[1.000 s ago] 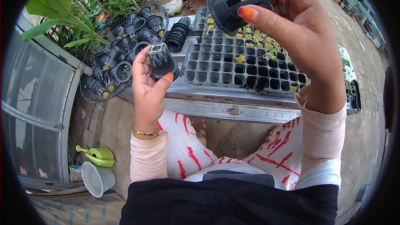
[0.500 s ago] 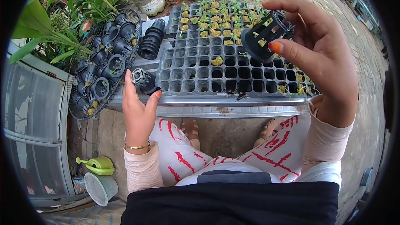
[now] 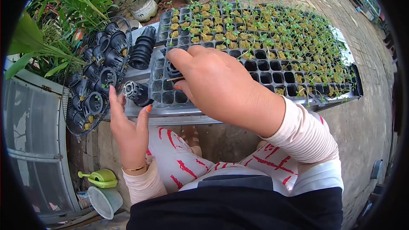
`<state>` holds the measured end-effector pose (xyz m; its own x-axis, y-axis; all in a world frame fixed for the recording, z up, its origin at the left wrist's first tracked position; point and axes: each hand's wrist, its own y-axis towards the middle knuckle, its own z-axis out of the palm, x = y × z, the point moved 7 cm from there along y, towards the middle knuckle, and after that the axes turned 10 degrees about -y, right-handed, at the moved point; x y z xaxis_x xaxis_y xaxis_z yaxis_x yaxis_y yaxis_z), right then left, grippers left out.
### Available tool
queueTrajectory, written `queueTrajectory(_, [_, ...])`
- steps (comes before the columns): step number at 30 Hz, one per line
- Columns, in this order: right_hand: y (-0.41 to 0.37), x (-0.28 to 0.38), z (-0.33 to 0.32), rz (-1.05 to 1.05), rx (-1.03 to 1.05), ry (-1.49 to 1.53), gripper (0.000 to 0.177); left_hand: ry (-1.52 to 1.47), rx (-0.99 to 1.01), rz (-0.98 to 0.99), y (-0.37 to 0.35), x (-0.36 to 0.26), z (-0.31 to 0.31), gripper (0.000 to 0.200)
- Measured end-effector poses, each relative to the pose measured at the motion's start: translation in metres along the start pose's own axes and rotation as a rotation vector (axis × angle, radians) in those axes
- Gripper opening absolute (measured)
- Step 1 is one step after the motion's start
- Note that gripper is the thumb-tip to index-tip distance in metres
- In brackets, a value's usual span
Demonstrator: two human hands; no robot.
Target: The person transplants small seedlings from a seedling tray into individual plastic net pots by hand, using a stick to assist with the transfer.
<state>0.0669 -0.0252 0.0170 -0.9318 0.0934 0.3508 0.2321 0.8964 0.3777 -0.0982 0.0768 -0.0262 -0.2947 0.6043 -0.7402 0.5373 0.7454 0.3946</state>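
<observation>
My right hand point(image 3: 226, 83) reaches across the left part of the grey seedling tray point(image 3: 157, 86), its fingers closed round a black net pot point(image 3: 171, 69) that is mostly hidden beneath them. A thin brown stick point(image 3: 174, 78) shows beside these fingers. Near the tray's front left corner, my left hand point(image 3: 130, 130) has its thumb and fingers apart, close to another black net pot point(image 3: 136, 93) lying on its side. Green seedlings in yellowish plugs point(image 3: 294, 38) fill many cells of the tray; several cells nearer to me hold none.
A black wire basket point(image 3: 68, 119) of net pots stands at the left, beside a stack of black pots point(image 3: 142, 49). Leafy plants point(image 3: 64, 25) rise behind it. A green watering can point(image 3: 100, 178) and a bucket point(image 3: 104, 202) are on the ground at lower left.
My right hand has swung left and down with the net pot, from above the tray's right part to its left side. The view has shifted slightly; my left hand stays beside the lying pot.
</observation>
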Motion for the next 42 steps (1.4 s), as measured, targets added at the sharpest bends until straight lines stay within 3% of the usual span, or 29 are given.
queueTrajectory(2, [-0.002, -0.004, -0.012, -0.020, -0.008, 0.004, 0.040, 0.103, -0.143, 0.063, -0.003, -0.018, -0.017, 0.073])
queueTrajectory(4, [-0.006, -0.016, -0.041, -0.064, -0.226, 0.041, 0.037, 0.063, -0.167, 0.042, -0.002, -0.033, -0.026, 0.066])
queueTrajectory(6, [-0.010, -0.035, -0.073, 0.052, -0.186, 0.052, 0.026, -0.024, -0.213, 0.243, -0.004, -0.052, -0.036, 0.056])
queueTrajectory(8, [-0.021, -0.066, -0.099, 0.300, -0.080, 0.297, 0.025, -0.123, -0.246, 0.317, -0.004, -0.065, -0.037, 0.047])
queueTrajectory(10, [-0.039, -0.088, -0.118, 0.284, -0.232, 0.649, 0.035, -0.376, -0.182, 0.423, -0.007, -0.083, -0.031, 0.045])
queueTrajectory(11, [-0.044, -0.091, -0.121, 0.270, -0.450, 0.769, 0.040, -0.497, -0.171, 0.455, -0.005, -0.096, -0.019, 0.037])
queueTrajectory(12, [-0.047, -0.094, -0.118, 0.271, -0.453, 0.772, 0.040, -0.495, -0.168, 0.457, 0.000, -0.105, -0.014, 0.037])
queueTrajectory(14, [-0.056, -0.094, -0.124, 0.197, -0.540, 0.545, 0.042, -0.431, 0.179, 0.467, 0.008, -0.124, 0.019, 0.031])
queueTrajectory(15, [-0.060, -0.092, -0.125, 0.231, -0.498, 0.415, 0.040, -0.429, 0.222, 0.458, 0.010, -0.131, 0.034, 0.029])
queueTrajectory(20, [-0.071, -0.087, -0.118, 0.342, -0.391, 0.448, 0.022, -0.205, 0.462, 0.578, 0.011, -0.148, 0.098, 0.029])
queueTrajectory(23, [-0.076, -0.096, -0.102, 0.463, -0.270, 0.391, 0.012, -0.044, 0.469, 0.560, 0.008, -0.136, 0.121, 0.031])
queueTrajectory(26, [-0.076, -0.099, -0.086, 0.421, -0.191, 0.360, 0.011, 0.031, 0.479, 0.555, 0.008, -0.131, 0.135, 0.034])
queueTrajectory(29, [-0.075, -0.096, -0.080, 0.309, -0.212, 0.222, 0.013, 0.081, 0.479, 0.565, 0.010, -0.131, 0.140, 0.038])
queueTrajectory(33, [-0.071, -0.095, -0.069, 0.249, -0.238, 0.258, 0.017, 0.129, 0.494, 0.573, 0.012, -0.132, 0.142, 0.044])
queueTrajectory(42, [-0.059, -0.093, -0.052, 0.211, -0.225, 0.196, 0.015, 0.125, 0.519, 0.604, 0.012, -0.132, 0.141, 0.057])
